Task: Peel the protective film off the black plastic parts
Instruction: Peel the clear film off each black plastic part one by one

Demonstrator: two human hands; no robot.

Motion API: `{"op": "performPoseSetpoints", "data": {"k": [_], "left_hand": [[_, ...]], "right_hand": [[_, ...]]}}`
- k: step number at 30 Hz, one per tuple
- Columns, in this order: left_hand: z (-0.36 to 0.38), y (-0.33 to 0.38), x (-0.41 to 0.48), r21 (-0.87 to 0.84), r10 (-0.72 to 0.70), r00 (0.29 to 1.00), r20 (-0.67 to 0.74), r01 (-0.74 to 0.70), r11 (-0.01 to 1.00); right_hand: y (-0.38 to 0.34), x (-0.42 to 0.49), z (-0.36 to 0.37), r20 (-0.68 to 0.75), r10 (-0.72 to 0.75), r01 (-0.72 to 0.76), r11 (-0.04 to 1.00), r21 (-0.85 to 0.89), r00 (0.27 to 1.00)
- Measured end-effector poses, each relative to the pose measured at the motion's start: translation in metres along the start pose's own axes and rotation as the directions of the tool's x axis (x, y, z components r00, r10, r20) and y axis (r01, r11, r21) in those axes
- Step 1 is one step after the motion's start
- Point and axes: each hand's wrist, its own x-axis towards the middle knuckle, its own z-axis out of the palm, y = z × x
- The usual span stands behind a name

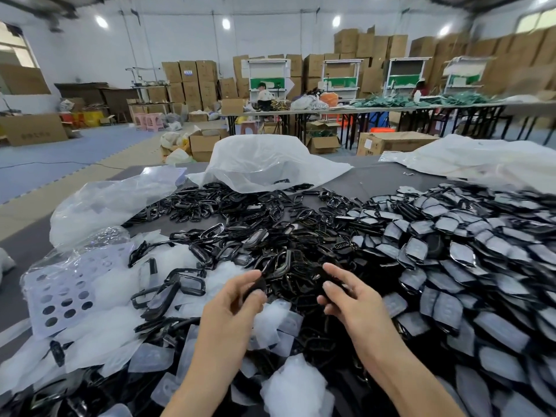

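Observation:
My left hand pinches a small black plastic part between thumb and fingers, low in the middle of the view. My right hand is just to its right, fingers curled around another dark part that is mostly hidden. Both hands hover over a heap of bare black frames. A large pile of film-covered black parts spreads to the right. Peeled clear films lie below and left of my hands.
Clear plastic bags lie at the back of the grey table, another bag at left. A perforated white sheet lies at left. Beyond are long tables, seated people and stacked cardboard boxes.

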Motion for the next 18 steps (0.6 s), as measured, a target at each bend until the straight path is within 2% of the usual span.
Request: {"op": "performPoseSetpoints", "data": {"k": [2, 10, 12, 15, 18], "left_hand": [[0.001, -0.002, 0.0, -0.039, -0.007, 1.0, -0.001, 0.007, 0.999], [0.006, -0.011, 0.002, -0.075, -0.039, 0.999, 0.012, 0.04, 0.996], [0.006, -0.011, 0.0, -0.016, -0.033, 0.999, 0.025, 0.033, 0.999], [0.007, -0.011, -0.002, 0.117, 0.052, 0.998, 0.023, -0.054, 0.992], [0.008, -0.007, -0.003, 0.127, 0.119, 0.993, -0.028, -0.114, 0.985]], "right_hand": [[0.001, -0.002, 0.002, 0.015, -0.063, 0.064, 0.994, -0.092, 0.998], [0.007, -0.006, 0.005, 0.054, -0.114, 0.12, 0.985, -0.126, 0.992], [0.009, -0.007, 0.006, 0.07, -0.113, 0.122, 0.981, -0.153, 0.991], [0.01, -0.006, 0.005, 0.044, -0.117, 0.122, 0.981, -0.149, 0.992], [0.01, -0.007, 0.006, 0.053, -0.087, 0.092, 0.991, -0.093, 0.995]]}}
